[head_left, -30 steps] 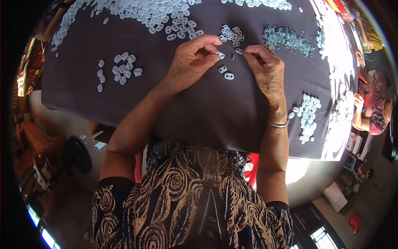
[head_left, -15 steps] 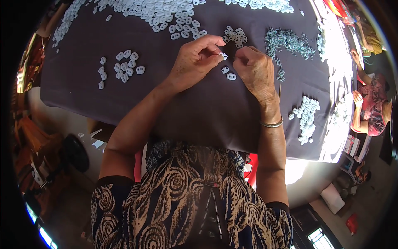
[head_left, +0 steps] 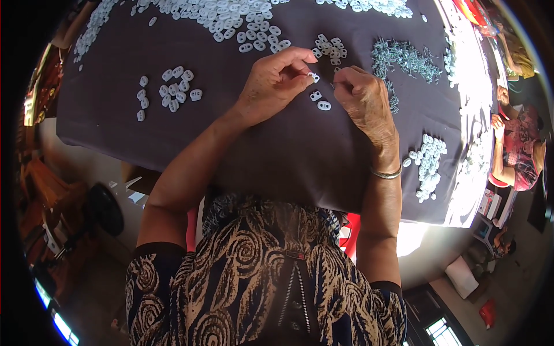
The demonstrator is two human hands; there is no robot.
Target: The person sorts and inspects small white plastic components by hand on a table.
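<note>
My left hand pinches a small white plastic piece with two holes between thumb and fingertips. To its right my right hand is closed, thumb against curled fingers; what sits in its pinch is too small to make out. Two loose pieces lie on the cloth below the fingertips: a small white block with holes and a white oval two-hole piece. Just beyond my hands is a small cluster of white holed pieces. A heap of small metal pins or screws spreads right of it.
A dark cloth covers the table. A big heap of white oval pieces lies at the far side. Smaller groups sit at left and near right. At the right edge another person sits.
My right hand has moved slightly to the right, away from the piece in my left hand. The left hand stays nearly in place, still pinching the white piece.
</note>
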